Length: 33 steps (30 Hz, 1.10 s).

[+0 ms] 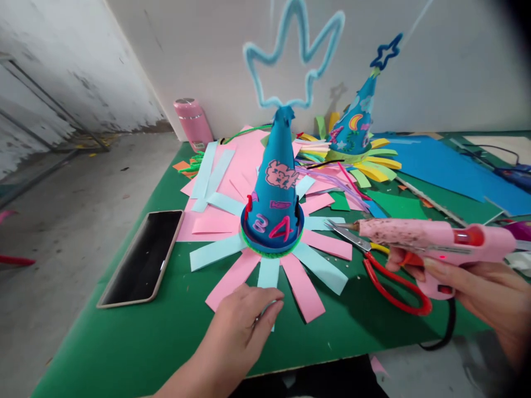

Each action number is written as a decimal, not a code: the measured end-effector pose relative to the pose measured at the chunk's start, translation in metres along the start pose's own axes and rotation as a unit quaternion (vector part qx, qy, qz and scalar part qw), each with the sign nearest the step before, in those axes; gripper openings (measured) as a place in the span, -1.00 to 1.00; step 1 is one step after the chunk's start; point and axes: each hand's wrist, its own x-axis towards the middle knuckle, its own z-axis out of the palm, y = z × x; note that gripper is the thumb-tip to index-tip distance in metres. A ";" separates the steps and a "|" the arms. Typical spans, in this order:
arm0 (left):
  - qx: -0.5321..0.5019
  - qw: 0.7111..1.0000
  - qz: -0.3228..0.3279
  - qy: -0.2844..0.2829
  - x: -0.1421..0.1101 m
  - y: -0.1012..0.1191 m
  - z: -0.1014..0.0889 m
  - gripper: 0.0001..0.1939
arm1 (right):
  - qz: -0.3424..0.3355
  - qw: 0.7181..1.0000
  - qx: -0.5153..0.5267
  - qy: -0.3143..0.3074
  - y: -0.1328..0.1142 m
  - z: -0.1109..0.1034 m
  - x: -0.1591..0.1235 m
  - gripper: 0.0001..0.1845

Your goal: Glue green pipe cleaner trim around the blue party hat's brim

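A blue paper cone hat [277, 160] stands upright, with pink and light blue paper strips fanned out around its base. A fuzzy light blue crown outline [305, 33] rises from its tip. At the hat's front, my left hand [249, 315] is closed over a light blue paper strip [269, 271], covering its outer part. My right hand [468, 293] grips a pink hot glue gun [423, 235], its nozzle pointing left toward the hat and a red light lit on its side. Below the gun lie red-handled scissors [379, 276], partly hidden by it.
A phone [143, 257] lies on the green table [332, 342] at left. Behind stand a pink bottle [193, 124] and a second blue cone hat [357, 119] with a star on top. Pink paper sheets, loose strips and blue sheets [435, 168] cover the back.
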 end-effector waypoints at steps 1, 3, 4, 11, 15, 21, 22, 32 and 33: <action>0.015 1.000 0.018 -0.011 0.003 0.001 0.002 -0.81 | 0.011 0.999 0.021 -0.027 0.008 -0.003 0.000 -0.78; 0.045 0.997 0.057 -0.031 0.010 0.003 0.008 -0.77 | 0.020 0.996 0.062 -0.069 0.020 -0.005 0.001 -0.84; 0.060 0.994 0.080 -0.038 0.013 0.005 0.011 -0.76 | 0.017 0.994 0.076 -0.075 0.025 -0.005 0.002 -0.86; 0.182 0.960 0.192 -0.091 0.033 0.004 0.037 -0.73 | 0.003 0.989 0.100 -0.111 0.033 0.003 0.003 -0.73; 0.255 0.932 0.241 -0.093 0.032 -0.005 0.048 -0.72 | -0.002 0.986 0.104 -0.128 0.036 0.005 0.001 -0.75; 0.275 0.917 0.281 -0.071 0.021 -0.010 0.044 -0.67 | 0.006 0.987 0.092 -0.135 0.035 0.010 -0.001 -0.78; 0.265 0.920 0.279 -0.069 0.020 -0.010 0.041 -0.67 | 0.008 0.986 0.092 -0.140 0.035 0.012 -0.001 -0.79; 0.193 0.971 0.142 -0.014 0.015 -0.035 -0.008 -0.76 | 0.014 0.983 0.096 -0.157 0.035 0.018 -0.003 -0.77; 0.195 0.969 0.148 -0.036 0.014 -0.034 -0.009 -0.75 | 0.019 0.982 0.099 -0.157 0.034 0.019 -0.004 -0.77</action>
